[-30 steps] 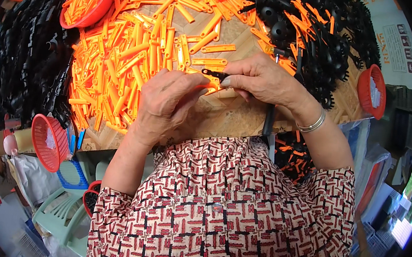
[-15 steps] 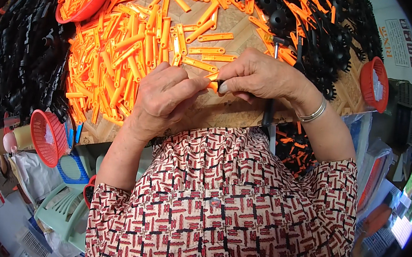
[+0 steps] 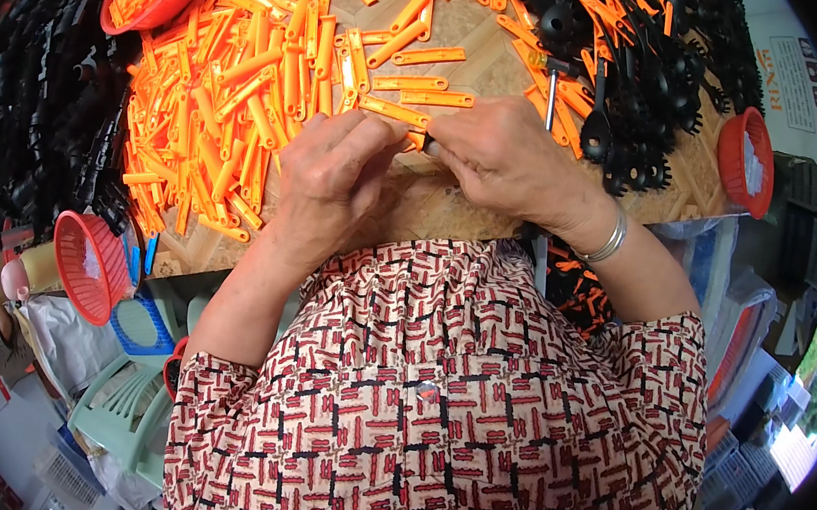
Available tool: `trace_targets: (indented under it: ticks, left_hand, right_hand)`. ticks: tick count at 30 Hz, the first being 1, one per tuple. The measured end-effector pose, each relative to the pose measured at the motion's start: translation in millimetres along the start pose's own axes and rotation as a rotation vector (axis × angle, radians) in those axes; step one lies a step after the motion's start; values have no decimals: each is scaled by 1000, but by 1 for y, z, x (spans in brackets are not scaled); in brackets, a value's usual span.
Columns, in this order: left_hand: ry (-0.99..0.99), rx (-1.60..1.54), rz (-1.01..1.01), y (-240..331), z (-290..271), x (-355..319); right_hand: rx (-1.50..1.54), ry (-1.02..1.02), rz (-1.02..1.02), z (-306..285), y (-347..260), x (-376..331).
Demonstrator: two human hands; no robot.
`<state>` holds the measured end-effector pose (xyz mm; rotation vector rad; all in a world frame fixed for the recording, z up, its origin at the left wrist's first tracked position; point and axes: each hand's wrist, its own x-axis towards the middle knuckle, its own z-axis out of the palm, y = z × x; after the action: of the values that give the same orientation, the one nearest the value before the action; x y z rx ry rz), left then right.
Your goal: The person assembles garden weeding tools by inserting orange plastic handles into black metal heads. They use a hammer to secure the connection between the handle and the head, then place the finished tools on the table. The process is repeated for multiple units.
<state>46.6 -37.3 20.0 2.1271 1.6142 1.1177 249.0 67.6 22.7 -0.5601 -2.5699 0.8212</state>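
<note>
Near the close edge of the surface [image 3: 414, 206], between our two hands, we see the orange piece [image 3: 415, 140], with a small black part [image 3: 428, 144] at its right end. Our left hand [image 3: 334, 163] has its fingers curled in and grasps the orange piece, covering most of it; our right hand [image 3: 506, 156] pinches the black part between thumb and fingers. Whether the two parts are seated together or only touching, we cannot tell.

The orange piece looks like moulded plastic, so we judge it light and stiff, hardly fragile, perhaps a little slick on its smooth faces. The sensible hold, we think, is around the body just behind the end being worked — firm there, with the end itself left free. The black part is small and probably hard, best taken in a fingertip pinch.

The little that shows of the orange piece points toward our right hand, its long axis seeming to run roughly left to right; the other end is hidden in our left hand. Just beyond our fingers, a few loose orange pieces [image 3: 429, 55] lie nearly along that same line, while in the orange heap [image 3: 249, 67] to the left the axes go every way — many pointing away from us.
</note>
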Motion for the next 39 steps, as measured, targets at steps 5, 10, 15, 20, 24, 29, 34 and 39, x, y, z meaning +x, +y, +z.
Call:
trace_targets:
  ticks: [5, 10, 15, 20, 24, 29, 34, 39]
  left_hand:
    - [-109, -189, -132, -7, -16, 4]
    - [-126, -222, -193, -9, -35, 11]
    - [-140, -175, 10, -10, -24, 11]
    - [-163, -159, 55, -7, -21, 13]
    - [-195, -100, 102, -8, -23, 12]
    - [-250, 52, 117, -1, -21, 9]
    - [-181, -47, -4, -13, 1, -6]
    - [-130, -103, 51, -16, 6, 2]
  right_hand:
    - [331, -150, 214, -5, 1, 8]
    - [466, -263, 372, -12, 9, 5]
    - [854, -375, 617, -15, 6, 5]
    - [916, -400, 671, -14, 3, 5]
    - [905, -430, 642, -15, 1, 5]
    - [472, -248, 231, -2, 0, -2]
    - [9, -105, 103, 11, -10, -9]
    - [-22, -83, 93, 2, -3, -17]
